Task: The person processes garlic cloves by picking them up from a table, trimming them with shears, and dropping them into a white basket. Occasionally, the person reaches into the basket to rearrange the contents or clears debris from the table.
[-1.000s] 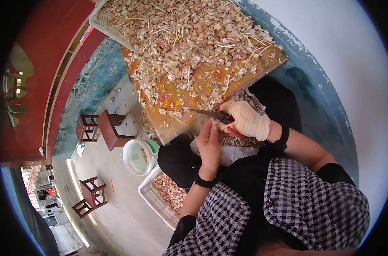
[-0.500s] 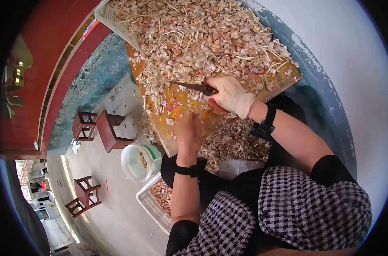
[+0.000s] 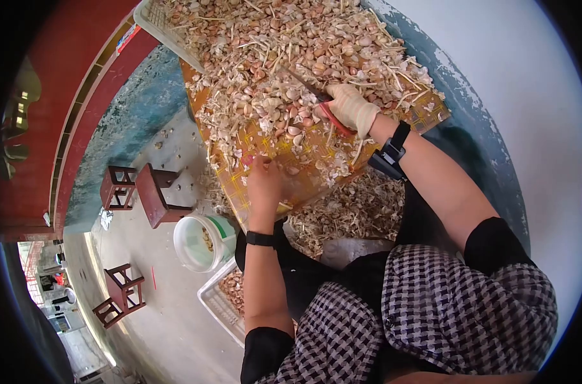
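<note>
My right hand [image 3: 355,110], in a pale work glove, is closed round the red handles of dark-bladed scissors [image 3: 307,83]. The blades point up and left over a heap of garlic cloves [image 3: 297,51], mixed with dry skins and stalks. My bare left hand [image 3: 264,182] is over the near left part of the table [image 3: 316,150], below the heap. Its fingers are curled together, and what they hold, if anything, is hidden. Loose cloves and bits of skin lie between the two hands.
A white bucket [image 3: 187,240] with some cloves inside stands on the floor at left, beside a white basket [image 3: 217,301] of cloves. Discarded skins [image 3: 348,211] are piled below the table. Wooden stools [image 3: 156,195] stand farther left; a wall [image 3: 479,150] runs along the right.
My right hand has moved up with the scissors, whose blades now tilt upward over the heap. My left hand has shifted slightly left and up. The whole view has shifted a little.
</note>
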Available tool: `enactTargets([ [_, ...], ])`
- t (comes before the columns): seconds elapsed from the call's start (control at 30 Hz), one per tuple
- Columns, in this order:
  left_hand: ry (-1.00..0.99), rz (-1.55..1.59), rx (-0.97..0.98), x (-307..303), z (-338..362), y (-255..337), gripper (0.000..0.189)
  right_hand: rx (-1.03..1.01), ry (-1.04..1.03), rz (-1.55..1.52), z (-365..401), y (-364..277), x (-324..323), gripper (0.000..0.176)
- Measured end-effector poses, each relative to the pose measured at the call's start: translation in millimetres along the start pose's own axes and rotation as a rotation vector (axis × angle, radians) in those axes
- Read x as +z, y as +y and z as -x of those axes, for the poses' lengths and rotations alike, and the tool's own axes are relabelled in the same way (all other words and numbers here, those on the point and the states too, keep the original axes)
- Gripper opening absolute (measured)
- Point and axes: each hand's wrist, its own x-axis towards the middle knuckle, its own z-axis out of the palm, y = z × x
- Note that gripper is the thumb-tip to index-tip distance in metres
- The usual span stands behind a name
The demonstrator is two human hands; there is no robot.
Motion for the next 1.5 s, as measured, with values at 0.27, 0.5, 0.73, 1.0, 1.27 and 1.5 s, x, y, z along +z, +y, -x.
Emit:
enactTargets([
  [0.27, -0.256, 0.804, -0.145, 9, -8, 18, 0.021, 0.208, -0.101, -0.804, 24, 22, -7, 0.02],
  [0.5, -0.093, -0.087, 0.148, 42, -43, 82, 0.032, -0.038, -0.001, 0.309, 53, 23, -31, 0.032],
  [0.73, -0.14, -0.1, 0.267, 59, -55, 65, 0.03, -0.015, -0.073, 0.515, 97, 12, -72, 0.041],
  [1.0, -0.152, 0.261, 0.303, -8, 30, 91, 0.021, -0.161, -0.087, 0.502, 138, 4, -47, 0.042],
  [1.27, 0.115, 0.178, 0.37, -10, 79, 73, 0.018, -0.201, -0.155, 0.427, 173, -9, -33, 0.03],
  [1.5, 0.145, -0.003, 0.322, -1, 63, 42, 0.021, -0.128, -0.149, 0.393, 165, -8, -5, 0.035],
])
